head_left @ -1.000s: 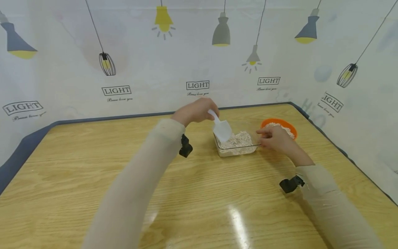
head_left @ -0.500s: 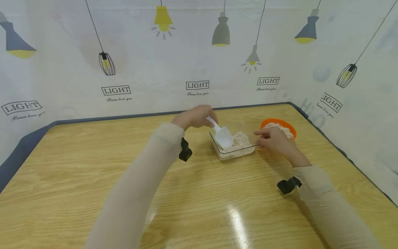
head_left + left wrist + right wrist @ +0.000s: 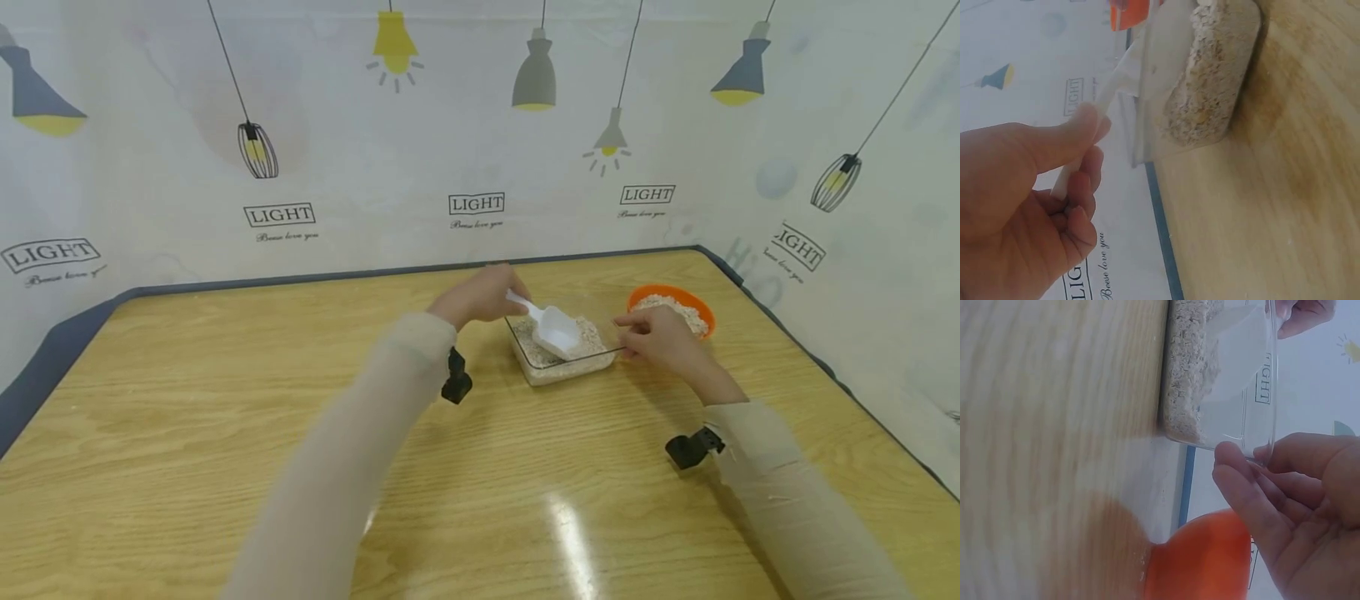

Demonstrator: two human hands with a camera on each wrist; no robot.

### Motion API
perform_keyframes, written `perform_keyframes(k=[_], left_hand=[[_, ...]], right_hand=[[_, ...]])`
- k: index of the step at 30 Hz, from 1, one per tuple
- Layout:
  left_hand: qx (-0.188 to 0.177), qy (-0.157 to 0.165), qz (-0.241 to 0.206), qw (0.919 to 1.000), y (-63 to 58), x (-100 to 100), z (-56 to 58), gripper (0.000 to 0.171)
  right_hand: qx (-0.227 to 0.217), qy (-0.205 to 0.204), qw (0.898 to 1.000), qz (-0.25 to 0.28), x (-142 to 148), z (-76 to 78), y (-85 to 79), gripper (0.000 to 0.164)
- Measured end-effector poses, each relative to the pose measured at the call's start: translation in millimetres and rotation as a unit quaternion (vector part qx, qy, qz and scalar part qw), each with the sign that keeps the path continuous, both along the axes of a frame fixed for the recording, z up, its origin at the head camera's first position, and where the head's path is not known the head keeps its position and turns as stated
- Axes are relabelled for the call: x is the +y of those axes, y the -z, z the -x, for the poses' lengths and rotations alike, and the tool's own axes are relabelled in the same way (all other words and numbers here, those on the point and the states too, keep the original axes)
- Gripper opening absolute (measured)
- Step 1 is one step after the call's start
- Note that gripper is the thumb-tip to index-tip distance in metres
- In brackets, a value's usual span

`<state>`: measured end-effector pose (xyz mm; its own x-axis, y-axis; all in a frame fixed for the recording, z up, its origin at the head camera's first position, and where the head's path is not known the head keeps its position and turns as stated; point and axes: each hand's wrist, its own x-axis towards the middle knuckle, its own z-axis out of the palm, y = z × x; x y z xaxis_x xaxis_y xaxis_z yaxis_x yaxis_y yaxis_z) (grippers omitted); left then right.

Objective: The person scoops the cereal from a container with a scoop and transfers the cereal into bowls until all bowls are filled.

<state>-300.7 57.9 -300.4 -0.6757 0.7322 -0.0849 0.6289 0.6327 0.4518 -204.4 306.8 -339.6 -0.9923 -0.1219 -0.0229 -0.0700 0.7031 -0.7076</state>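
Note:
My left hand [image 3: 483, 296] grips the handle of a white plastic scoop [image 3: 557, 330], its thumb and curled fingers round it in the left wrist view. The scoop's bowl lies inside a clear rectangular glass container [image 3: 573, 371], down at the oat flakes [image 3: 1200, 94] that partly fill it. My right hand [image 3: 660, 337] pinches the container's right rim between thumb and fingers, as the right wrist view [image 3: 1297, 487] of that hand shows. Right behind this hand stands an orange bowl [image 3: 705, 317] with more oats [image 3: 671, 308].
The wooden table [image 3: 225, 417] has a dark blue edge [image 3: 337, 276] at the back and sides. A pale wall covering [image 3: 375, 167] printed with lamps rises close behind it. Black wrist cameras [image 3: 456, 379] sit on both sleeves.
The scoop has gone down into the container and moved right through the oats, its bowl now flatter. The container has turned slightly, while my right hand keeps its grip on the rim.

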Motion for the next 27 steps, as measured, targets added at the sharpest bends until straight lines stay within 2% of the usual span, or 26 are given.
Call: perform_keyframes(k=[7,15,19,27], left_hand=[[0.011,-0.029,-0.007,0.9995,9.7,7.7,-2.5,0.023],[0.029,-0.064,0.007,0.9975,14.2,19.8,-8.3,0.024],[0.026,-0.081,0.005,0.9964,14.9,24.9,-12.5,0.025],[0.022,-0.08,0.009,0.9965,14.7,29.7,-15.3,0.028]], right_hand=[[0.004,0.013,1.0,0.0,-1.0,-1.4,0.8,0.035],[0.009,0.019,1.0,-0.003,-1.9,-4.1,1.1,0.035],[0.004,0.019,1.0,0.001,-2.2,-5.1,0.7,0.035],[0.013,0.021,1.0,0.0,-2.6,-6.2,0.9,0.034]])
